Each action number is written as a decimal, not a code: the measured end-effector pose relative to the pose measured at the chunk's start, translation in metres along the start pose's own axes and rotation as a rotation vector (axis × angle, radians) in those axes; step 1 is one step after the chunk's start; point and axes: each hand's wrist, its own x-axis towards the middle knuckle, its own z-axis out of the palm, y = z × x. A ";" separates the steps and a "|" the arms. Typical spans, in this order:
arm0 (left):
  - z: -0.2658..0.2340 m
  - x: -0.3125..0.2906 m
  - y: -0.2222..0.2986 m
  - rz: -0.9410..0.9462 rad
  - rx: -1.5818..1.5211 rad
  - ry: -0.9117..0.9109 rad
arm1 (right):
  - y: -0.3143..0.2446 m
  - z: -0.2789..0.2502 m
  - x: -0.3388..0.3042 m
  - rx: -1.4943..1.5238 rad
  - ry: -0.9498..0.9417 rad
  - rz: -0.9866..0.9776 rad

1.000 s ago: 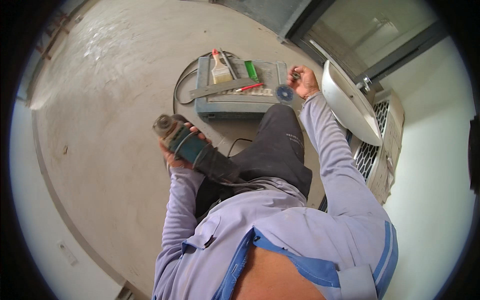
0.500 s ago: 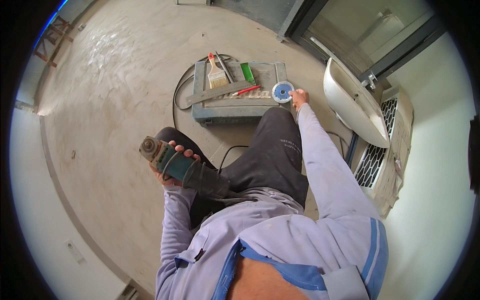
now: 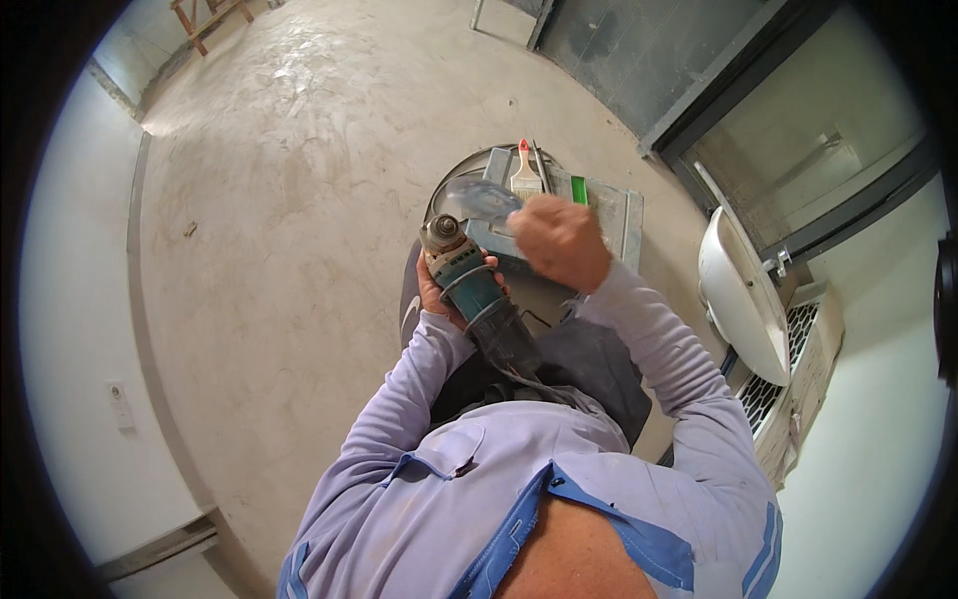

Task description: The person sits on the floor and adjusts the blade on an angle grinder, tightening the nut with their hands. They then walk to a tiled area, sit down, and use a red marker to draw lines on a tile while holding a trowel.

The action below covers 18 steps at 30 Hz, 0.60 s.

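My left hand (image 3: 439, 292) is wrapped round the body of a teal and black angle grinder (image 3: 473, 285), whose bare spindle end points away from me. In my right hand (image 3: 561, 240) is a blue cutting disc (image 3: 483, 199), pinched at its edge and smeared by motion. The disc hovers just beyond the grinder's head, apart from it. Behind my right hand lies a teal tool case (image 3: 625, 225). A red-tipped paintbrush (image 3: 525, 172), a dark pencil-like rod (image 3: 541, 165) and a green piece (image 3: 580, 191) rest on its lid.
A white washbasin (image 3: 743, 295) leans on the right beside a panel with honeycomb openings (image 3: 798, 329). Behind it stands a dark-framed glass door (image 3: 828, 150). A cable (image 3: 439, 190) loops round the case's left side. A wooden trestle (image 3: 205, 25) is at the far left.
My right hand has lifted the disc off the case's right corner and brought it left, towards the grinder. The grinder now stands more upright, in front of the case. My view has shifted left.
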 end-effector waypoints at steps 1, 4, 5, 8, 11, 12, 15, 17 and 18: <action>0.003 0.000 -0.001 -0.001 -0.004 -0.024 | -0.006 0.007 0.005 -0.015 -0.032 -0.059; 0.016 0.003 -0.002 0.033 -0.034 0.071 | -0.011 0.030 0.008 -0.045 -0.104 -0.221; 0.020 0.003 -0.002 0.056 -0.093 0.125 | -0.011 0.036 0.006 -0.048 -0.115 -0.263; 0.015 0.000 0.000 0.104 -0.209 0.192 | -0.014 0.044 0.007 -0.044 -0.127 -0.306; 0.016 -0.013 -0.003 0.054 -0.099 0.169 | -0.012 0.042 0.003 -0.027 -0.185 -0.275; 0.014 -0.014 -0.003 0.052 -0.103 0.152 | -0.012 0.041 0.002 -0.021 -0.214 -0.259; 0.008 -0.012 -0.002 0.064 -0.150 0.121 | -0.012 0.042 0.002 -0.015 -0.193 -0.282; 0.006 -0.008 0.002 0.111 -0.231 0.133 | -0.017 0.040 0.008 -0.033 -0.230 -0.290; 0.006 -0.009 0.002 0.117 -0.226 0.099 | -0.019 0.039 0.011 -0.041 -0.248 -0.294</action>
